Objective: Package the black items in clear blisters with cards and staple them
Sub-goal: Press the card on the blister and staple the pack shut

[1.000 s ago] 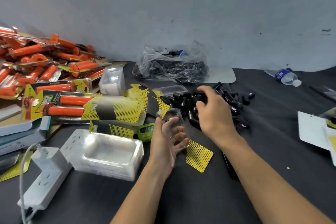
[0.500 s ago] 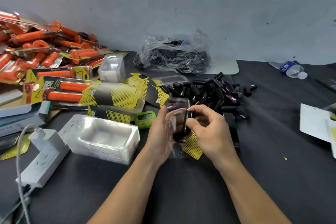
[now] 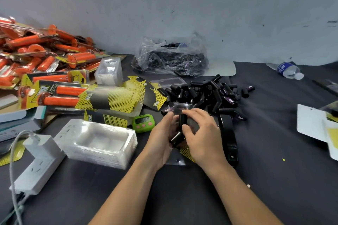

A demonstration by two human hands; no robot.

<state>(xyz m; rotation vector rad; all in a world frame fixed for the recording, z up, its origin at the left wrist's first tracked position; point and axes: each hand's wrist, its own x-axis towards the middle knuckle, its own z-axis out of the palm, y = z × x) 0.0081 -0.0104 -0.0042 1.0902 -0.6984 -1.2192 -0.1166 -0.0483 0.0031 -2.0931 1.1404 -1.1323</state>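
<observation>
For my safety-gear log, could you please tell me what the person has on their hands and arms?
The left hand and right hand wear no gloves, and no ring, watch or bracelet shows. Both forearms are uncovered down to the frame's lower edge, so no sleeve is in view.

Largely covered within the grip: clear blister (image 3: pixel 178 107), black items (image 3: pixel 177 136) (count unclear). Half-hidden just beneath it: yellow card (image 3: pixel 187 152).
</observation>
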